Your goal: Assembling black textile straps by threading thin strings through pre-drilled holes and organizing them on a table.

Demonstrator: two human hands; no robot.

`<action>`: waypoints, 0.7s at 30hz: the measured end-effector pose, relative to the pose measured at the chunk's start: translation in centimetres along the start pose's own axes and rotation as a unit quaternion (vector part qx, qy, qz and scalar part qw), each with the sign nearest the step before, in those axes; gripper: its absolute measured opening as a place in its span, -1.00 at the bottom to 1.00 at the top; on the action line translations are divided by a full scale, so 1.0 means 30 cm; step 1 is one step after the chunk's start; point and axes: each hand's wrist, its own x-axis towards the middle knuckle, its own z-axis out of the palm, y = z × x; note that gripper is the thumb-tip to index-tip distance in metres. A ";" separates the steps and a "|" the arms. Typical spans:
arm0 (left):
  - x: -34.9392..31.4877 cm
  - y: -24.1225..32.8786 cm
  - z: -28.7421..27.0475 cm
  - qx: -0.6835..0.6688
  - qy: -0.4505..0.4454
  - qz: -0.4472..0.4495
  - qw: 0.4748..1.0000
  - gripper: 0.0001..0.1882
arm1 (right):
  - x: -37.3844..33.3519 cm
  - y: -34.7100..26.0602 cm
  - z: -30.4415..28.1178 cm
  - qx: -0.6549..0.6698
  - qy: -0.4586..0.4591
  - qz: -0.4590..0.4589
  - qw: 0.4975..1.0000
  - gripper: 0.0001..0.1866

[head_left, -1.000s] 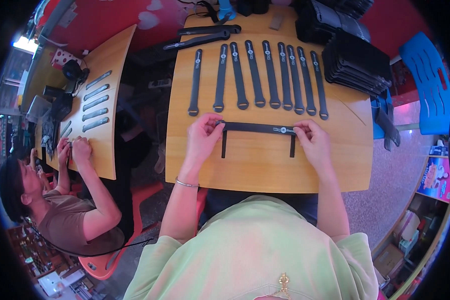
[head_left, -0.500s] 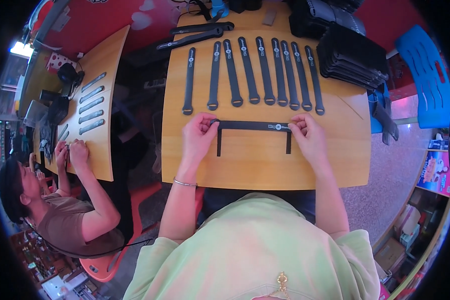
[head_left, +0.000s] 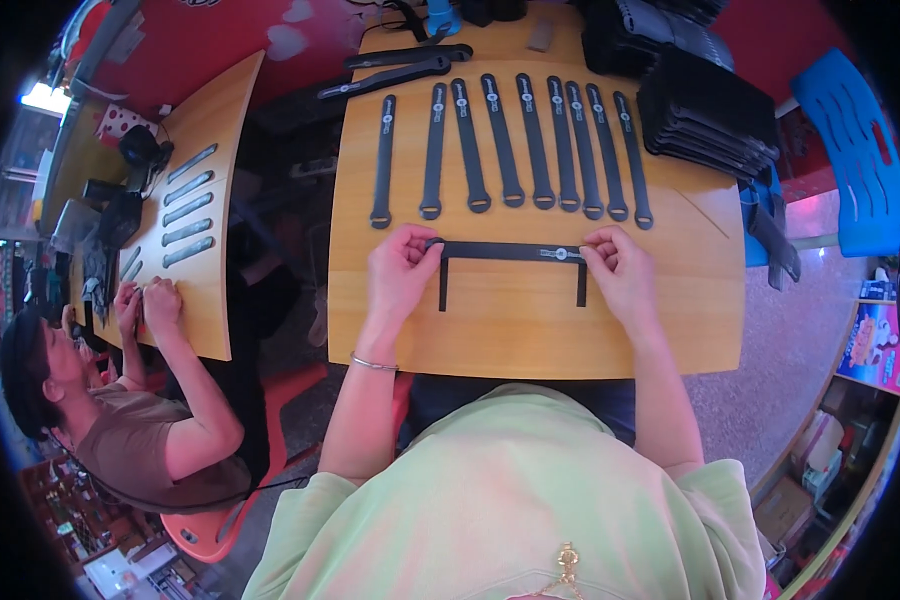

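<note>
A black strap (head_left: 510,251) with a pale printed mark near its right end stretches level between my hands, close over the table (head_left: 530,340). My left hand (head_left: 402,268) pinches its left end between thumb and fingers. At the other end, my right hand (head_left: 620,268) is closed on the strap in the same way. Two narrow black strips, a left one (head_left: 443,288) and a right one (head_left: 581,287), run from beneath the strap toward me. Beyond it, several similar straps (head_left: 510,150) with slotted rounded ends lie side by side, pointing away from me.
Black straps (head_left: 395,78) lie at the back left. Stacked black items (head_left: 710,115) occupy the back right, near a blue chair (head_left: 850,160). To the left, a person (head_left: 160,430) works at another table (head_left: 210,290) with straps on it.
Both hands keep their grip on the strap, and it stays level. The whole view has shifted very slightly; nothing on the table has visibly been moved.
</note>
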 end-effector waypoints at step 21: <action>-0.062 0.067 0.028 0.235 0.093 0.138 0.958 -0.87 | -0.001 0.034 0.018 0.036 0.060 -0.072 0.995 -0.88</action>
